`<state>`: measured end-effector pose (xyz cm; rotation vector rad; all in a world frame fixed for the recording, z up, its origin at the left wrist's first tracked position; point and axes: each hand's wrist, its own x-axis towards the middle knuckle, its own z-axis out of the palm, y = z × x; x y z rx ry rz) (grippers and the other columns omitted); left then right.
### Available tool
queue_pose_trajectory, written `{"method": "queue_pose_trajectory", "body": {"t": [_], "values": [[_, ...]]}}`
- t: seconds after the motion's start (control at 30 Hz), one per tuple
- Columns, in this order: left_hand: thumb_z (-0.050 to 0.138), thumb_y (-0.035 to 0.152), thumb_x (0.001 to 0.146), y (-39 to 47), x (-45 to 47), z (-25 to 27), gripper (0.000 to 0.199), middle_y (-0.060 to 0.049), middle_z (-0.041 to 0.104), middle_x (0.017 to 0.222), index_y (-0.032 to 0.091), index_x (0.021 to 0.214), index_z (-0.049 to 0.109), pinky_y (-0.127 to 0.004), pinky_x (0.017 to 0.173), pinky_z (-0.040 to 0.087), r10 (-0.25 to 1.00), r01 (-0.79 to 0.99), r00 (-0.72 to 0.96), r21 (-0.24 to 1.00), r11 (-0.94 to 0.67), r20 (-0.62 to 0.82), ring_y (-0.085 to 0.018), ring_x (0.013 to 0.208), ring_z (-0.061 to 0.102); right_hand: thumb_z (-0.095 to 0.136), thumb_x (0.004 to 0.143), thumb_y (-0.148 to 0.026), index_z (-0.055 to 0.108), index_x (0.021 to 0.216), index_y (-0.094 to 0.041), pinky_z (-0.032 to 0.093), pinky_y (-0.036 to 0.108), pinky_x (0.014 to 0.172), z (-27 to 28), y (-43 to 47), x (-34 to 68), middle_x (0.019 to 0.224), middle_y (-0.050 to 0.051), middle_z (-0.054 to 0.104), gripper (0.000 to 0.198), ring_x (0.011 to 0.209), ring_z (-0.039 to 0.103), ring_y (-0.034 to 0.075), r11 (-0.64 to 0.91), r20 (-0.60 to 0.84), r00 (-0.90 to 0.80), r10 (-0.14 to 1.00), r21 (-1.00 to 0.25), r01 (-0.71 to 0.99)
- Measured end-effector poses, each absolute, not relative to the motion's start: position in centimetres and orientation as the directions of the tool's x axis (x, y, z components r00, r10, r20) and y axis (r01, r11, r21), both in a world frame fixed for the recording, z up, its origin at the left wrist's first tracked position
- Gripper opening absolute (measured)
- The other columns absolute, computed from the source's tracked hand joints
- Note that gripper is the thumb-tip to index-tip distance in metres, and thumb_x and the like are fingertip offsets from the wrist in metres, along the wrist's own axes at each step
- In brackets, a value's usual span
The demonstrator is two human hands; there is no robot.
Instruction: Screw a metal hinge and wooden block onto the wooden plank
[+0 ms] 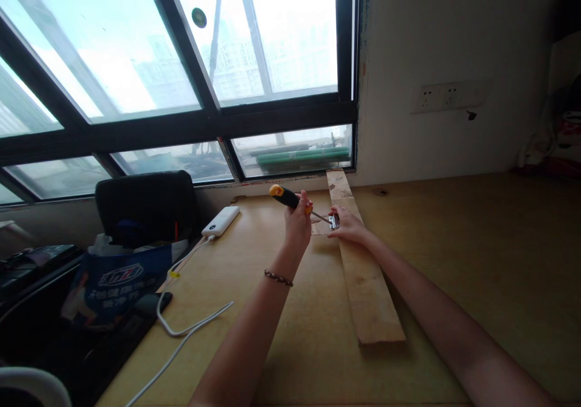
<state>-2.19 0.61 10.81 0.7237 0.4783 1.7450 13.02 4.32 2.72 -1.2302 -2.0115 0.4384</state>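
Observation:
My left hand (297, 218) is wrapped round the yellow-and-black handle of a screwdriver (285, 196). The shaft slants down to the right, and its tip reaches a small silver metal hinge (333, 221). From the other side, the fingers of my right hand (350, 225) grip the hinge at the plank's left edge. Beneath that hand lies a long wooden plank (370, 292), running from the window sill towards me. A shorter wood piece (320, 226) sticks out to its left, partly hidden by my left hand. Whether the tip sits in a screw is too small to tell.
On the wooden table (454, 262) a white power bank (221, 221) lies at left, its white cable (195, 328) trailing forward. Past the left edge are a black chair (145, 201) and a blue bag (120, 286). A window and a wall with sockets (449, 97) close the back.

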Motion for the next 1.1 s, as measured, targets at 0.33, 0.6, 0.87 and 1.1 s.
{"method": "queue_pose_trajectory", "body": {"t": [0.33,0.6,0.87,1.1], "values": [[0.072,0.030,0.063,0.9,-2.4,10.6,0.026,0.005,0.050,0.059,0.017,0.069,0.051,-0.019,0.061,0.039,0.932,-0.555,-0.120,0.755,-0.349,0.343,-0.005,0.057,0.049,0.082,0.044,-0.031,0.048,0.107,-0.016,0.040,0.037,0.087,2.9,4.2,13.0,0.104,0.008,0.056,0.072,0.102,0.050,0.024,0.484,0.403,-0.280,0.871,-0.609,0.628],[0.076,0.035,0.053,4.1,-1.2,12.5,0.033,0.002,0.051,0.048,0.016,0.058,0.049,-0.023,0.050,0.037,0.911,-0.163,0.036,0.902,-0.400,0.410,-0.010,0.045,0.050,0.082,0.045,-0.032,0.045,0.111,-0.016,0.040,0.036,0.088,2.8,4.2,12.9,0.104,0.007,0.058,0.077,0.105,0.049,0.024,0.490,0.422,-0.269,0.866,-0.601,0.631],[0.077,0.038,0.049,4.6,-2.2,12.1,0.035,0.003,0.048,0.048,0.016,0.051,0.051,-0.022,0.047,0.029,0.868,0.187,0.014,0.851,-0.491,0.497,-0.009,0.048,0.041,0.082,0.044,-0.032,0.045,0.111,-0.017,0.041,0.037,0.087,2.8,4.2,12.8,0.103,0.007,0.058,0.078,0.103,0.051,0.025,0.466,0.406,-0.249,0.879,-0.627,0.624],[0.084,0.024,0.035,3.7,-3.4,12.8,0.037,0.004,0.049,0.050,0.017,0.056,0.054,-0.022,0.048,0.028,0.853,0.171,-0.120,0.857,-0.487,0.509,-0.010,0.050,0.043,0.081,0.045,-0.033,0.046,0.109,-0.017,0.042,0.037,0.086,2.7,4.2,13.0,0.104,0.008,0.058,0.074,0.102,0.052,0.024,0.462,0.399,-0.250,0.882,-0.632,0.622]]}}
